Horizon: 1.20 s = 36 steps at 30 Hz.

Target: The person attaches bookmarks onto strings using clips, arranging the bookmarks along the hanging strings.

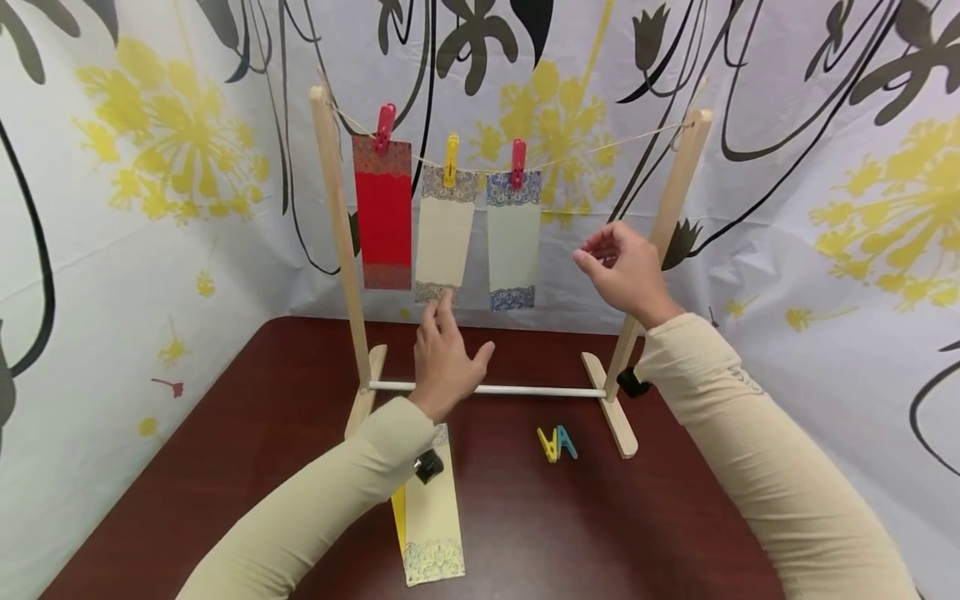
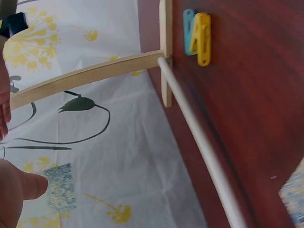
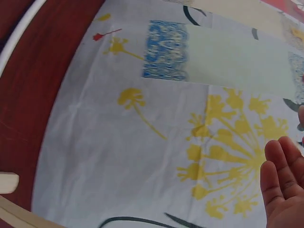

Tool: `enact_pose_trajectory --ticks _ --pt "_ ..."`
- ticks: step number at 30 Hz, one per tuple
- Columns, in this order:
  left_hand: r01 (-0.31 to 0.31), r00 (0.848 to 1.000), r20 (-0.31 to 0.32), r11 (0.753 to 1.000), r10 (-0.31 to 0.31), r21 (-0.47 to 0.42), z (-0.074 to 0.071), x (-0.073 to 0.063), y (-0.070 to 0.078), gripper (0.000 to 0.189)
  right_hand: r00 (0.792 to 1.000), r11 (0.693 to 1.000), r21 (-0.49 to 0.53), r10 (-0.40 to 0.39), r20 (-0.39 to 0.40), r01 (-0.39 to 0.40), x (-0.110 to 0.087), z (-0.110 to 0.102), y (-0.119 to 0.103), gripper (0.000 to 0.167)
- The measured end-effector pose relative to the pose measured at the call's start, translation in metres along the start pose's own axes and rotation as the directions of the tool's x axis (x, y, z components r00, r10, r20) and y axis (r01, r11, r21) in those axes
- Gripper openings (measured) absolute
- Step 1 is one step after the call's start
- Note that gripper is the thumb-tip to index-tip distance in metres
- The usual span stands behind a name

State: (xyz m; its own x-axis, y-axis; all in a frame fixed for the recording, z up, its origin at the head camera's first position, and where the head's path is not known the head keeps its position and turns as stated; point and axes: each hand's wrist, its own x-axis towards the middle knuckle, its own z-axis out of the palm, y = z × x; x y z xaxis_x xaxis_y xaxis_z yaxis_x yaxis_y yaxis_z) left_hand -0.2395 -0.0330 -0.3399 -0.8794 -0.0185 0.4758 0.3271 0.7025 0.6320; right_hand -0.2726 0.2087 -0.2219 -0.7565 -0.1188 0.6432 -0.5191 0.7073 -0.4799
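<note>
**Tech A:** On the string between the two uprights of the wooden rack (image 1: pixel 341 250), where do the cards hang?

**Tech B:** Three hang pegged: the red card (image 1: pixel 383 218), the cream card (image 1: pixel 443 237) and the blue-edged card (image 1: pixel 513 246). Pegging at the top edge likely lets each hang flat.

**Tech A:** Hand states?

**Tech B:** The left hand (image 1: pixel 444 360) sits at 6 o'clock of the cream card, fingers extended, one fingertip at its lower edge. The right hand (image 1: pixel 624 271), at 3 o'clock of the blue-edged card, is loosely curled and holds nothing.

**Tech A:** Surroundings? Markings?

**Tech B:** Spare pegs (image 1: pixel 557 442) and a spare card (image 1: pixel 431 517) lie on the table (image 1: pixel 225 467). No legible writing.
</note>
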Motion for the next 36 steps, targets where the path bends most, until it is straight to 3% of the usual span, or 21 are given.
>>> enact_pose_trajectory --ticks 7,11,18,30,36 --pt "0.148 0.987 0.058 0.989 -0.148 -0.006 0.0 -0.031 -0.025 0.089 0.999 0.998 0.056 0.04 -0.008 -0.04 -0.038 0.011 0.019 0.019" --pt "0.196 0.976 0.1 0.98 -0.194 -0.02 0.001 -0.046 -0.038 0.092 0.999 0.996 0.079 0.048 -0.02 -0.047 -0.057 0.017 0.026 0.017" --pt "0.198 0.975 0.102 0.98 -0.197 0.003 0.001 -0.066 -0.05 0.093 0.995 0.991 0.094 0.095 -0.008 -0.093 -0.084 0.023 0.039 0.017" --pt "0.216 0.965 0.143 0.975 -0.22 0.045 0.007 -0.09 -0.057 0.095 0.98 0.979 0.055 0.197 -0.012 -0.196 -0.132 0.038 0.057 0.017" --pt "0.266 0.946 0.166 0.959 -0.279 0.096 0.013 -0.098 -0.062 0.096 0.958 0.955 0.073 0.287 0.026 -0.288 -0.156 0.051 0.066 0.018"
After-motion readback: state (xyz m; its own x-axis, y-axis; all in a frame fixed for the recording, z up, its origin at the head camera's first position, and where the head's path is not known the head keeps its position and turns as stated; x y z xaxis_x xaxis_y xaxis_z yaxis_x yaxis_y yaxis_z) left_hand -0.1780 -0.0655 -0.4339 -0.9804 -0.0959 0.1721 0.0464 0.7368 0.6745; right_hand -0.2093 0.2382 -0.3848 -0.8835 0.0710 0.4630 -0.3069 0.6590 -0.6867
